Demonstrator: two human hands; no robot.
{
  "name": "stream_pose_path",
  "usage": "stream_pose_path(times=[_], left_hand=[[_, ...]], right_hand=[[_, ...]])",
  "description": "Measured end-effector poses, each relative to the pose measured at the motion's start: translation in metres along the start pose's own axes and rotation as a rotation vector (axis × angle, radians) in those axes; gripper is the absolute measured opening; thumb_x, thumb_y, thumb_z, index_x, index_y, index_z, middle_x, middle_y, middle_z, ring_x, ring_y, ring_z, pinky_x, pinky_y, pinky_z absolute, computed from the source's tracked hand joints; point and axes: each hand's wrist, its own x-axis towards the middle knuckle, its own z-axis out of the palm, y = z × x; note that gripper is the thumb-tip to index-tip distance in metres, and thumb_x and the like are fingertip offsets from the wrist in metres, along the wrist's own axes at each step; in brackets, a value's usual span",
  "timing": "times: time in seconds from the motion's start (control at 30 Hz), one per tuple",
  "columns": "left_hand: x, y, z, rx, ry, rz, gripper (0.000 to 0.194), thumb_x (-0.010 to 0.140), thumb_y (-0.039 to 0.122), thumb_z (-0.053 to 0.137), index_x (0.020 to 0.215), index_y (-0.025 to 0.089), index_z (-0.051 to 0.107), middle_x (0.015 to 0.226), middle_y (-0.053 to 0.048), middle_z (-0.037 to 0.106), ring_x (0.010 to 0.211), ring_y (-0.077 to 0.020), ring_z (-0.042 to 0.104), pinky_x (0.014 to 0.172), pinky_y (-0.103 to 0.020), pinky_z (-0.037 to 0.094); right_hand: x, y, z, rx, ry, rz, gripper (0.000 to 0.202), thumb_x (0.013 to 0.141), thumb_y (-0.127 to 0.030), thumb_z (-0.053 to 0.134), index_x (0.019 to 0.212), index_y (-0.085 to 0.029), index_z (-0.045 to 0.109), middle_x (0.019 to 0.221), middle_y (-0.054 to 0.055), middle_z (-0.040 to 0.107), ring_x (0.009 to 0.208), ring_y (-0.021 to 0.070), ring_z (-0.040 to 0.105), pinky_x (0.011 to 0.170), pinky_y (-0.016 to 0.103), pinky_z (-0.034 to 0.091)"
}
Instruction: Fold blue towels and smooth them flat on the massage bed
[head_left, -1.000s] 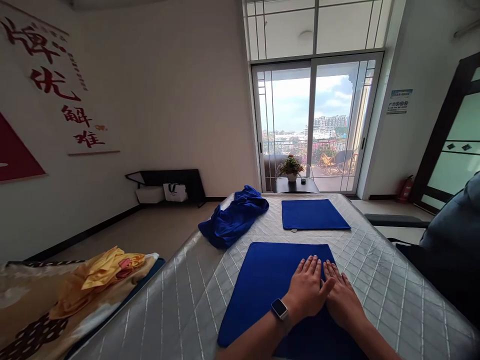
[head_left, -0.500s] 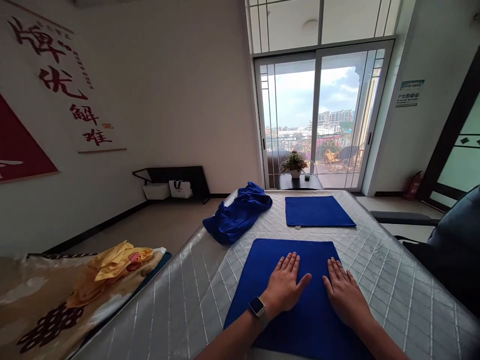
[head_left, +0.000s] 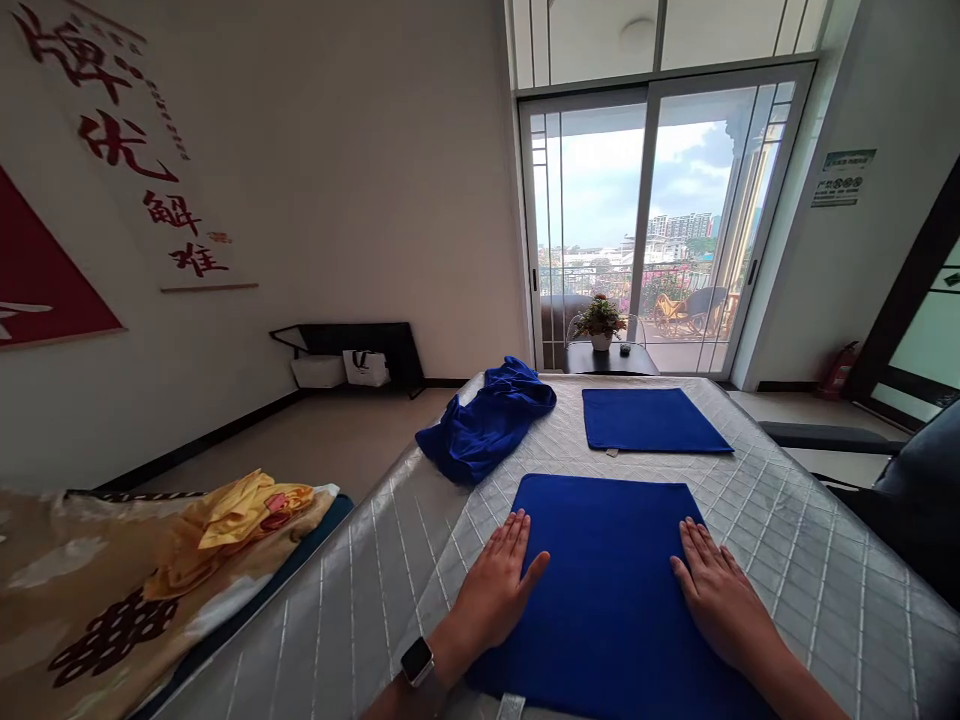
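A flat blue cloth piece [head_left: 607, 580], square and smooth like a cushion cover, lies in front of me on the silver quilted surface [head_left: 390, 570]. My left hand [head_left: 499, 580] rests flat across its left edge, fingers stretched out and thumb apart. On its right edge lies my right hand [head_left: 720, 590], also flat and open. Neither hand grips anything. A pale label [head_left: 511, 706] sticks out at the near left edge of the cloth. Farther back lies a second flat blue cloth [head_left: 654, 420], with a crumpled blue cloth [head_left: 487, 420] to its left.
To the left, a patterned blanket [head_left: 97, 570] carries a crumpled yellow cloth [head_left: 247, 510]. A small dark table [head_left: 577, 358] with a potted plant [head_left: 601, 322] stands beyond the far edge, before sliding glass doors [head_left: 589, 220]. Dark seating [head_left: 919, 480] is at the right.
My left hand has slid left from the middle of the cloth to its left edge. My right hand stays by the right edge. The near label has come into view.
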Motion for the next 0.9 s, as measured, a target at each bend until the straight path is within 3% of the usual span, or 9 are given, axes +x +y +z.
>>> stream_pose_path(times=[0.13, 0.33, 0.57, 0.9], left_hand=[[-0.001, 0.001, 0.0, -0.012, 0.026, 0.027, 0.071, 0.106, 0.06, 0.026, 0.161, 0.016, 0.026, 0.167, -0.011, 0.025, 0.154, -0.0278, 0.023, 0.125, -0.05, 0.029], [-0.006, 0.002, -0.006, -0.038, -0.023, 0.027, 0.073, 0.105, 0.061, 0.024, 0.161, 0.015, 0.023, 0.168, -0.011, 0.022, 0.155, -0.0274, 0.022, 0.126, -0.049, 0.027], [-0.009, -0.002, 0.005, -0.043, 0.021, 0.047, 0.069, 0.106, 0.059, 0.027, 0.163, 0.021, 0.018, 0.168, -0.008, 0.021, 0.155, -0.0273, 0.023, 0.126, -0.048, 0.027], [-0.007, 0.005, -0.003, -0.034, -0.018, -0.001, 0.077, 0.104, 0.064, 0.021, 0.162, 0.013, 0.024, 0.168, -0.011, 0.022, 0.155, -0.027, 0.022, 0.127, -0.047, 0.026]], right_hand=[[-0.001, 0.002, 0.002, -0.01, 0.008, 0.0, 0.069, 0.099, -0.04, 0.017, 0.157, -0.008, 0.036, 0.165, 0.011, 0.029, 0.154, 0.0224, 0.02, 0.125, 0.049, 0.022], [-0.002, 0.007, 0.006, -0.01, 0.02, -0.025, 0.07, 0.099, -0.04, 0.015, 0.157, -0.007, 0.035, 0.166, 0.012, 0.029, 0.154, 0.0227, 0.02, 0.125, 0.049, 0.023], [-0.001, 0.015, 0.012, 0.004, 0.053, -0.079, 0.068, 0.1, -0.04, 0.017, 0.156, -0.005, 0.037, 0.164, 0.015, 0.031, 0.154, 0.0234, 0.02, 0.124, 0.05, 0.026], [0.004, 0.011, 0.005, -0.006, 0.031, -0.037, 0.07, 0.1, -0.041, 0.017, 0.158, -0.004, 0.03, 0.166, 0.015, 0.027, 0.154, 0.0227, 0.021, 0.124, 0.048, 0.025]])
